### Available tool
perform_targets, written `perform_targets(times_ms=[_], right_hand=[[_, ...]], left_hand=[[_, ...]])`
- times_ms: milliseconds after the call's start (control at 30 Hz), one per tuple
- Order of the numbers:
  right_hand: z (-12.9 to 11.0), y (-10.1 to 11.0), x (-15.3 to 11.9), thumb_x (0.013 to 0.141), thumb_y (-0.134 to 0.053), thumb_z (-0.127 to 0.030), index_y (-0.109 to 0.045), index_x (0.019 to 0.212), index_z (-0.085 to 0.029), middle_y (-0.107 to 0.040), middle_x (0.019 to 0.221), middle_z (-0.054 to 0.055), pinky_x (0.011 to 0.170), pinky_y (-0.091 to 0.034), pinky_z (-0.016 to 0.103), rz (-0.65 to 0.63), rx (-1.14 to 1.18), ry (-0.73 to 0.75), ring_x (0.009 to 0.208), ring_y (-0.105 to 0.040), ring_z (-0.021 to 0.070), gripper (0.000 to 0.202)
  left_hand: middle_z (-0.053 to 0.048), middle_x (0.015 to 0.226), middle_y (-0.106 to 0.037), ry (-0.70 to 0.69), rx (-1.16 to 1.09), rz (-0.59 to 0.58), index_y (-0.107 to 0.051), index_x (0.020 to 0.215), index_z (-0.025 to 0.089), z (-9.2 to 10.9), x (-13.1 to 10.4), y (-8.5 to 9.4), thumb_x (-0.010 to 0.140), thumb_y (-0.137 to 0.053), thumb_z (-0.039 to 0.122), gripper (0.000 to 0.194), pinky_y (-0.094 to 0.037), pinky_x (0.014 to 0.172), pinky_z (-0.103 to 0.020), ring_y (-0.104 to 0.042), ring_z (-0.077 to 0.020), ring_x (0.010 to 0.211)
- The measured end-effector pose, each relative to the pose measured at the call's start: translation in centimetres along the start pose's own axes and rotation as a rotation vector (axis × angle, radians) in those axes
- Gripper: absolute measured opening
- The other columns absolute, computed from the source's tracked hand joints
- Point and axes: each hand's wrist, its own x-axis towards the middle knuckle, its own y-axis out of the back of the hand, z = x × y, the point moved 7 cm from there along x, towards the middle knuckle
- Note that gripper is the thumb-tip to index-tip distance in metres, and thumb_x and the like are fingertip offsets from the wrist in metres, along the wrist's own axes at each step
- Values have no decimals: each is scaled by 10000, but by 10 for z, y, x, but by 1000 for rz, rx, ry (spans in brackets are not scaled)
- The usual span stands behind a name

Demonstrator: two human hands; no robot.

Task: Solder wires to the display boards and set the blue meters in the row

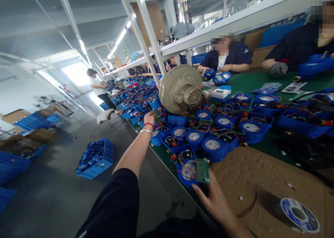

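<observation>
My left hand (pixel 149 120), with a red band and a bangle at the wrist, reaches out over the rows of blue meters. Its fingers are bent beside a small green circuit board (pixel 157 115); what they grip is too small to tell. At the near edge of the table my right hand (pixel 215 196) is round the side of a blue meter (pixel 184 172), thumb on its near rim and other fingers partly hidden. A green board with a display (pixel 202 170) lies over that meter's right side, wires running from it, against my right fingers.
A beige blower (pixel 180 88) stands among the meters. Cardboard (pixel 261 175) lies at the right, bearing a solder spool (pixel 300 214). People (pixel 224 57) sit across the green table, handling meters. A blue crate (pixel 96 158) is on the floor at left.
</observation>
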Motion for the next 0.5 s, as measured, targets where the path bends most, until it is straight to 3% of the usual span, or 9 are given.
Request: perform_targets(times_ms=[133, 267, 500], right_hand=[[0, 1, -1, 878, -590, -369, -436, 1358, -214, -450, 1415, 129, 1062, -415, 518, 22, -21, -3, 1330, -398, 320, 527], [1, 0, -2, 872, -601, -369, -430, 1363, -220, -448, 1419, 131, 1050, -428, 528, 19, -28, 3, 1329, -400, 331, 540], [4, -2, -2, 884, -585, -382, -428, 1351, -211, -443, 1417, 142, 1054, -423, 533, 5, -35, -3, 1329, -398, 324, 522]], left_hand=[[-93, 905, -715, -22, 27, -3, -699, 958, 135, 12, 2, 2, 795, -621, 227, 202, -460, 895, -357, -626, -269, 1001], [-98, 896, -715, -18, 57, -28, -691, 963, 128, 13, -2, -2, 783, -644, 235, 215, -460, 892, -362, -630, -278, 995], [-59, 1000, -649, 17, 92, -73, -618, 1019, 135, -3, -5, -12, 899, -561, 397, 294, -524, 815, -373, -631, -180, 899]])
